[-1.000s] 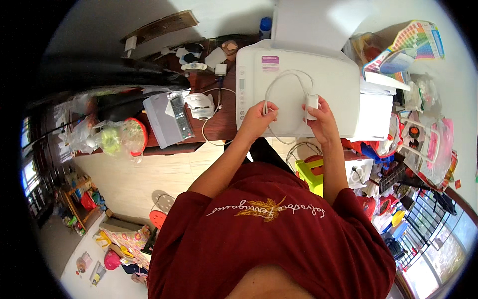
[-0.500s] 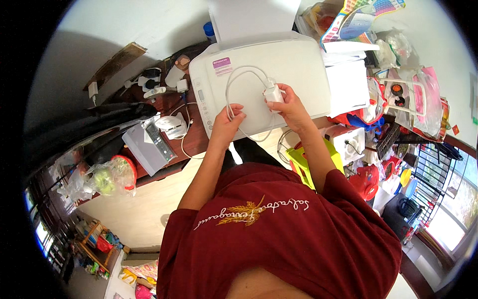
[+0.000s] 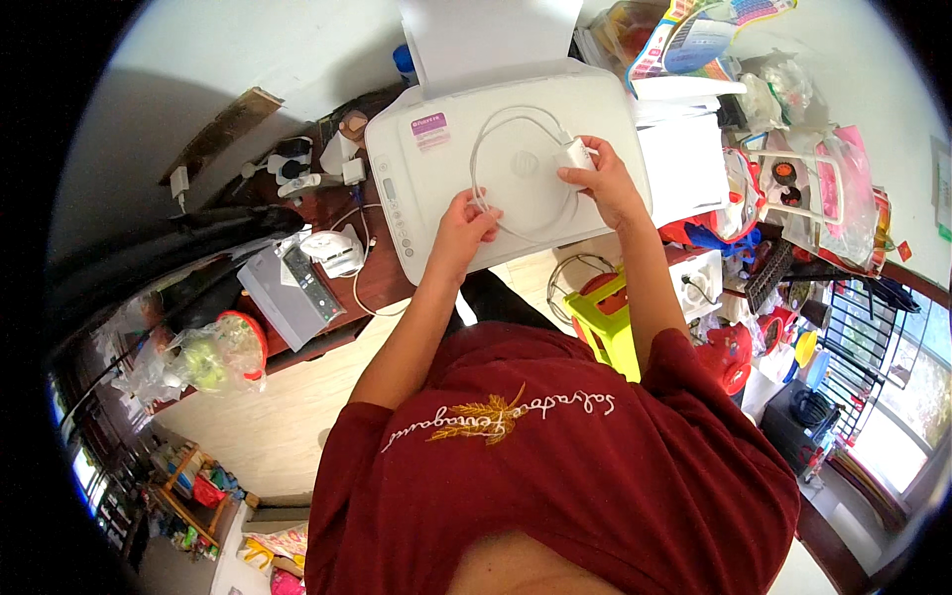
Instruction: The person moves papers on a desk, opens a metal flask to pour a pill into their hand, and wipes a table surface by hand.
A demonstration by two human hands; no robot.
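Observation:
My right hand (image 3: pixel 605 180) grips a white charger plug (image 3: pixel 572 155) between thumb and fingers, over the right part of a white printer (image 3: pixel 416 178). From the plug a thin white cable (image 3: pixel 474 149) loops up and round to the left. My left hand (image 3: pixel 464 228) pinches that cable near the printer's front left edge. A slack stretch of cable sags between the two hands. The printer's lid is down, and a tall white paper support (image 3: pixel 491 40) rises at its back.
Left of the printer lie a black remote (image 3: pixel 309 283), a white round device (image 3: pixel 334 248) and several plugs on the dark red table (image 3: pixel 387 288). A paper stack (image 3: pixel 684 164) stands on the right. Below it is a yellow-green stool (image 3: pixel 607 327). A plastic bag (image 3: pixel 213 357) hangs lower left.
My right hand has moved right and slightly up with the charger plug. My left hand has shifted a little right and up, so the cable loop is spread wider.

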